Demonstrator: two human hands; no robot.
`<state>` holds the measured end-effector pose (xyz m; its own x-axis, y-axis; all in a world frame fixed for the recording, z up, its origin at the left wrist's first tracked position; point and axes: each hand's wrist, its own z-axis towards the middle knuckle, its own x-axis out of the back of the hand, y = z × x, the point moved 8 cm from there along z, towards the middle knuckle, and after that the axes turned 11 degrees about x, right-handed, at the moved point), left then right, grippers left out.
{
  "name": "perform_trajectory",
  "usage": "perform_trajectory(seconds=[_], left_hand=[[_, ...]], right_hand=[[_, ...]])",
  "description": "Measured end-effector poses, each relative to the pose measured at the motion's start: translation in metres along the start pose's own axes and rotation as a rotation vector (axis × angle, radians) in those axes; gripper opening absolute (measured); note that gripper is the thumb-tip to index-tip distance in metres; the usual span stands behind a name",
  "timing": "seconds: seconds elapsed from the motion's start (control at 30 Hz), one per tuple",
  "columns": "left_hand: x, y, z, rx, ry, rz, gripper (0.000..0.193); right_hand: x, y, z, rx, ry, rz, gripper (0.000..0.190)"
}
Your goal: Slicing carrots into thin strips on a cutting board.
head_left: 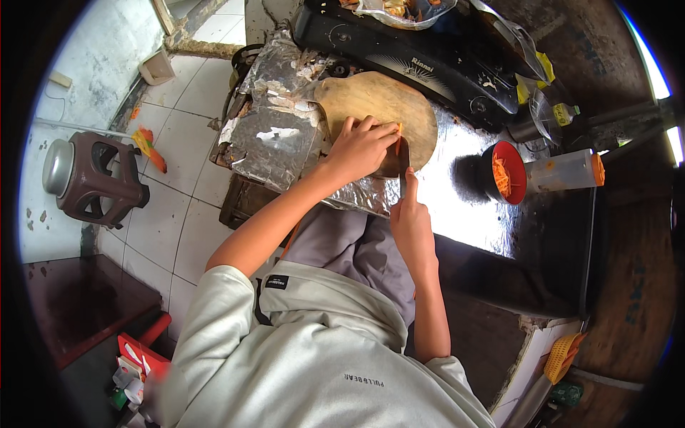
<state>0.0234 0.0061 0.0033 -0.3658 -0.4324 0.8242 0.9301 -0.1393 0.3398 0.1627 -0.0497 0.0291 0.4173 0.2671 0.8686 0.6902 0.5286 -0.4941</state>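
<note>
My right hand (413,222) grips a kitchen knife (404,160), its index finger stretched along the back of the blade. The blade points away from me over a wooden cutting board (412,101). On the board my left hand (361,144) holds a small piece of carrot (399,130) under bent fingertips, right beside the blade. Most of that piece is hidden by the fingers. To the right, a bowl (518,171), black outside and red inside, contains shredded carrot (501,175).
A black Rinnai gas stove (396,64) stands behind the board, bearing a clear bowl of scraps (406,21). Beside the red bowl lies a plastic container (559,172) with an orange lid. Worn foil (273,144) covers the counter. A brown plastic stool (101,179) is on the left.
</note>
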Motion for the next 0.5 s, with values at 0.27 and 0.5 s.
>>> perform_trajectory(seconds=[0.27, 0.5], left_hand=[[0.005, 0.003, -0.001, 0.014, -0.001, -0.029, 0.030], [0.006, 0.002, -0.002, 0.001, 0.041, -0.023, 0.029]], right_hand=[[-0.001, 0.005, 0.020, -0.015, 0.205, 0.146, 0.069], [0.003, 0.004, 0.042, 0.028, 0.232, 0.092, 0.070]])
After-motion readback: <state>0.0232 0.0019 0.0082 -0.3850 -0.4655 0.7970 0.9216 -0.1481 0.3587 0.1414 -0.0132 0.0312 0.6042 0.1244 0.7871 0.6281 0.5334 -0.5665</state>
